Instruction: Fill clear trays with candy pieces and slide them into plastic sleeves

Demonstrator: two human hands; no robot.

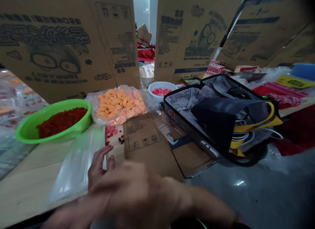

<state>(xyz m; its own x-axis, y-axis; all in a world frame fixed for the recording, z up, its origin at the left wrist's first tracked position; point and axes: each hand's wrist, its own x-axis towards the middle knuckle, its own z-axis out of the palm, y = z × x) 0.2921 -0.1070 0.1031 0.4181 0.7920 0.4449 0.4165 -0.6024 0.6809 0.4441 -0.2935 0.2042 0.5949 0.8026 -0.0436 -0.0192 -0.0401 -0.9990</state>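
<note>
My left hand [99, 165] is at the table edge with fingers apart and nothing visible in it, beside the right edge of a stack of clear plastic bags [76, 163]. Just beyond its fingertips lie small red and dark pieces [120, 139] and a pink-red packet [112, 131]. My right hand [133, 193] crosses in front, close to the camera and smeared by motion, so its fingers cannot be made out. It hides part of my left hand's wrist. A green basin [23, 132] with dark red pieces [62, 122] stands at the left.
Behind lies a clear bag of orange pieces [118, 102], near a white bowl [154, 90] of small red packets. An open case [180, 97] holding a dark bag with yellow straps [258, 124] lies at the right. Tall cardboard panels [110, 35] line the back.
</note>
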